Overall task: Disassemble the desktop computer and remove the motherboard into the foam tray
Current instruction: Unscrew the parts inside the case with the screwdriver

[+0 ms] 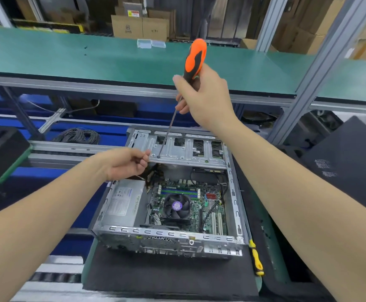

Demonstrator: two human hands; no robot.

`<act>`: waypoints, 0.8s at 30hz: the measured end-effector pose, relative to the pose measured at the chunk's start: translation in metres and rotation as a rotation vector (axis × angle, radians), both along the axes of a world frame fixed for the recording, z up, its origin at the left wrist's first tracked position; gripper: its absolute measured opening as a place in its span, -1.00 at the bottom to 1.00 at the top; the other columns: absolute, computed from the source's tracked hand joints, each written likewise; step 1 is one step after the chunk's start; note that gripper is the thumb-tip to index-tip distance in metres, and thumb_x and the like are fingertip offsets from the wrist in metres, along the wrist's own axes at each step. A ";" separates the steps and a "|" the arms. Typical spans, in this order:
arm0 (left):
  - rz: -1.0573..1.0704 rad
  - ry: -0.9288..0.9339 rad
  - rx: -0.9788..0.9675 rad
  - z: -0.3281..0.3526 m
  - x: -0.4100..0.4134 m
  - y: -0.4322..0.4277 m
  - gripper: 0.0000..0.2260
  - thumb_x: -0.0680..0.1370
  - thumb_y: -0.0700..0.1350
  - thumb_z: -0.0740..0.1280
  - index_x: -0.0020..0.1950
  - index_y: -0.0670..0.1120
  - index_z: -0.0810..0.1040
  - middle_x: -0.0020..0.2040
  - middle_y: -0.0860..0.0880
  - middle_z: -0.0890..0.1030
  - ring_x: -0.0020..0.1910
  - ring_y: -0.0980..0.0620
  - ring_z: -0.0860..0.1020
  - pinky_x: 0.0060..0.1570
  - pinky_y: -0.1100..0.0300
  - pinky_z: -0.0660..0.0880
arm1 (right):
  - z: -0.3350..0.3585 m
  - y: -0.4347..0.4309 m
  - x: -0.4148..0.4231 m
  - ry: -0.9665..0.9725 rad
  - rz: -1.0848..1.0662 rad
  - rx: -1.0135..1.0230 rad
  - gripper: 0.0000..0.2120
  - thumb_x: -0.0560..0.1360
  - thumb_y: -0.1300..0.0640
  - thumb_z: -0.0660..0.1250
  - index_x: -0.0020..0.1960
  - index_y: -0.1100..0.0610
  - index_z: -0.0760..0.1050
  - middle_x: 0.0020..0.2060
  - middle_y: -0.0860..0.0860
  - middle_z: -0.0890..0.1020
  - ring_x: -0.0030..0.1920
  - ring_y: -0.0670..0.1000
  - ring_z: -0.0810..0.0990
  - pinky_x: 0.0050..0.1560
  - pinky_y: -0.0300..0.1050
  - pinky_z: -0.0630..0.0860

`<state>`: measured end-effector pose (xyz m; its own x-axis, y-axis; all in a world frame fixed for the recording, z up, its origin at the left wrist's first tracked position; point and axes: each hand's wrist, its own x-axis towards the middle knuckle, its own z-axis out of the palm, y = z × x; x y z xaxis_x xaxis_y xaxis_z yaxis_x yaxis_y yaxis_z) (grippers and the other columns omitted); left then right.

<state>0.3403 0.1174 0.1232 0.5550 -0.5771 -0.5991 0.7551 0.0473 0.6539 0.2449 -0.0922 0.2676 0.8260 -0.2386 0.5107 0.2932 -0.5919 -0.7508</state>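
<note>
An open desktop case [166,238] lies on a dark mat, side panel off. Inside are the green motherboard [208,205] with its black CPU fan [176,207] and a grey power supply [123,203]. A silver drive cage [184,153] spans the far end of the case. My right hand [203,97] grips an orange-and-black screwdriver [195,57], and its long shaft slants down to a screw hole on the cage's left part. My left hand [127,162] sits at the cage's left edge with fingers curled; whether it holds anything is unclear.
A yellow-and-black screwdriver [256,258] lies on the mat right of the case. Black foam trays [349,162] stand at the right and another [1,149] at the left. A green shelf [90,53] carries small clear boxes [150,43]. Coiled cable [77,136] lies beyond.
</note>
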 end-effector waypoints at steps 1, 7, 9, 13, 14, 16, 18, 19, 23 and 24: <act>0.004 -0.018 0.009 0.001 -0.004 -0.001 -0.80 0.63 -0.36 0.13 0.13 -0.17 0.49 -0.24 -0.06 0.49 -0.33 0.08 0.41 -0.40 0.31 0.49 | 0.002 -0.001 -0.004 -0.015 0.003 0.009 -0.73 0.63 0.05 0.31 0.01 0.28 0.42 -0.33 0.10 0.69 -0.42 0.02 0.70 -0.29 -0.07 0.66; 0.002 -0.220 0.074 0.005 -0.024 -0.008 -0.90 0.51 -0.26 0.15 -0.14 -0.14 0.43 -0.34 -0.03 0.35 -0.43 0.04 0.26 -0.46 0.23 0.24 | -0.016 0.005 -0.019 0.097 0.061 0.032 -0.77 0.62 0.07 0.32 0.00 0.26 0.43 -0.34 0.09 0.69 -0.40 0.07 0.71 -0.32 0.02 0.69; -0.055 -0.462 0.174 0.004 -0.027 -0.008 -0.93 0.54 -0.17 0.26 -0.08 -0.16 0.50 -0.42 0.03 0.23 -0.48 0.05 0.14 -0.50 0.22 0.09 | -0.035 0.011 -0.021 0.141 0.050 0.001 -0.79 0.62 0.06 0.32 -0.01 0.22 0.44 -0.34 0.05 0.69 -0.40 0.01 0.71 -0.28 0.03 0.70; -0.255 -1.115 0.346 -0.002 -0.029 0.000 -0.87 0.57 0.02 0.40 0.07 0.05 0.68 -0.51 0.10 0.26 -0.52 0.08 0.18 -0.50 0.29 0.12 | -0.074 0.024 -0.020 0.185 0.035 -0.078 -0.79 0.62 -0.01 0.31 -0.03 0.13 0.44 -0.34 0.02 0.69 -0.39 -0.07 0.70 -0.13 0.08 0.66; -0.289 -1.226 0.384 -0.006 -0.028 0.003 -0.89 0.60 0.05 0.40 0.07 0.10 0.69 -0.51 0.10 0.26 -0.51 0.09 0.20 -0.47 0.27 0.14 | -0.082 0.027 -0.019 0.193 0.035 -0.098 -0.80 0.63 -0.02 0.31 -0.04 0.10 0.43 -0.33 0.02 0.69 -0.37 -0.07 0.69 -0.11 0.09 0.65; -0.307 -1.338 0.452 -0.015 -0.024 0.005 -0.90 0.61 0.10 0.40 0.06 0.15 0.69 -0.50 0.10 0.26 -0.48 0.11 0.22 -0.40 0.18 0.16 | -0.094 0.034 -0.015 0.203 0.041 -0.128 -0.83 0.63 -0.04 0.30 -0.05 0.04 0.42 -0.32 0.02 0.68 -0.35 -0.04 0.69 -0.11 0.08 0.63; -0.281 -1.376 0.474 -0.023 -0.020 0.007 -0.91 0.60 0.10 0.42 0.06 0.17 0.69 -0.50 0.10 0.25 -0.48 0.12 0.23 -0.37 0.14 0.17 | -0.101 0.041 -0.010 0.213 0.050 -0.139 -0.84 0.63 -0.05 0.29 -0.05 0.00 0.40 -0.31 0.02 0.67 -0.30 0.01 0.69 -0.12 0.08 0.62; -0.259 -1.385 0.467 -0.027 -0.018 0.007 -0.93 0.59 0.09 0.43 0.05 0.18 0.69 -0.50 0.10 0.24 -0.47 0.11 0.23 -0.38 0.15 0.17 | -0.104 0.044 -0.007 0.221 0.056 -0.142 -0.84 0.63 -0.05 0.29 -0.05 0.00 0.40 -0.31 0.02 0.67 -0.29 0.03 0.68 -0.12 0.09 0.61; -0.198 -1.418 0.409 -0.039 -0.015 0.006 -0.92 0.60 0.05 0.43 0.03 0.24 0.69 -0.51 0.08 0.25 -0.48 0.10 0.22 -0.42 0.22 0.15 | -0.108 0.050 0.002 0.224 0.036 -0.182 -0.84 0.63 -0.06 0.30 -0.04 0.00 0.42 -0.31 0.01 0.66 -0.27 0.03 0.66 -0.12 0.10 0.58; -0.182 -1.424 0.401 -0.040 -0.015 0.005 -0.92 0.61 0.05 0.42 0.04 0.24 0.69 -0.52 0.09 0.26 -0.49 0.10 0.23 -0.44 0.25 0.14 | -0.107 0.051 0.004 0.220 0.032 -0.183 -0.84 0.63 -0.06 0.30 -0.04 0.00 0.41 -0.30 0.01 0.66 -0.27 0.02 0.66 -0.13 0.09 0.58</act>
